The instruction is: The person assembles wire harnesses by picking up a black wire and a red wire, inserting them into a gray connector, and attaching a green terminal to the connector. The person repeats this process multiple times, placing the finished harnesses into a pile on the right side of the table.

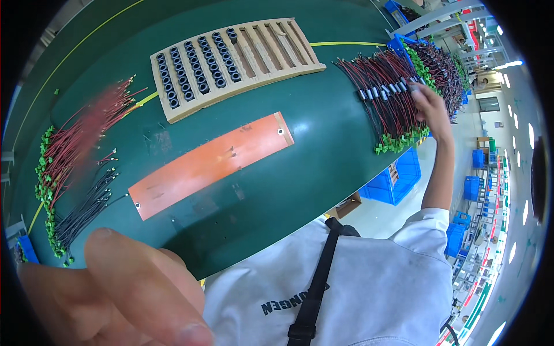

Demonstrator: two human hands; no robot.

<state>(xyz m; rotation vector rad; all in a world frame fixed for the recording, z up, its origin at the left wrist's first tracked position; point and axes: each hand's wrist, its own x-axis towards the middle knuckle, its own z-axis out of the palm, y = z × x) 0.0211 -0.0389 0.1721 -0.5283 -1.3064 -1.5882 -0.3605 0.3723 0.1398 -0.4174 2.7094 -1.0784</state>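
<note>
My left hand [124, 291] is very close at the lower left, fingers curled; anything between them is hidden. Far to the right my right hand [429, 108] reaches over a bundle of red and black cables [392, 106] with green connectors. Its fingertips close at a row of grey cylindrical sleeves [382, 91] on those cables, and one cable appears to be pinched there. An orange flat strip [210, 167] with a hole near each end lies across the middle of the green table [323, 150].
A slotted tan tray [259, 72] stands behind the strip, its left slots filled with black rings [202, 88]. Red cables [69, 144] and black cables [86, 210] lie at the left. More cables fill a blue bin at the far right; a blue crate [398, 179] stands below the table edge.
</note>
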